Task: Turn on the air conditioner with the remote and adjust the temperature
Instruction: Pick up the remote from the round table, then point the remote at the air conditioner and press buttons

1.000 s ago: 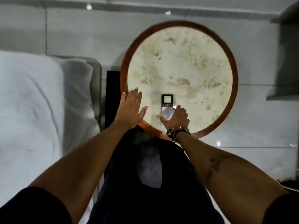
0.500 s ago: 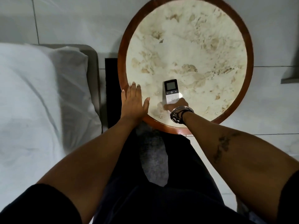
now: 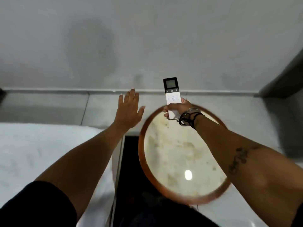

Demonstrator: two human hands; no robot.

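Right hand: our right hand (image 3: 177,107) is wrapped around the lower end of the remote (image 3: 172,95), fingers closed on its white body, dark bracelets (image 3: 188,117) at the wrist just behind.
Remote: it stands upright above our right hand, clear of the round table (image 3: 142,154), its screen and button face turned towards us.
Why held so: we judge the low grip leaves the screen and the row of minus, power and plus keys uncovered, so a thumb can reach them and we can read the display.
Left hand: our left hand (image 3: 130,108) is empty, fingers spread and palm down, hanging in the air just left of the remote and touching nothing.
Why spread: it looks like a balancing or freed hand; we cannot tell its purpose for sure.
Table: the marble top with its wooden rim lies below and behind our right hand, with nothing on it that we can see.
Bed: white bedding (image 3: 49,153) lies under our left forearm.
Hidden: the air conditioner is not in view; only a bare grey wall (image 3: 147,38) faces the remote.
Hard to read: the screen looks blank or dim, and we cannot make out any digits; our right thumb is hidden behind the remote's body, and the table rim is smeared by motion.
Progress: we judge the power press is not yet done.
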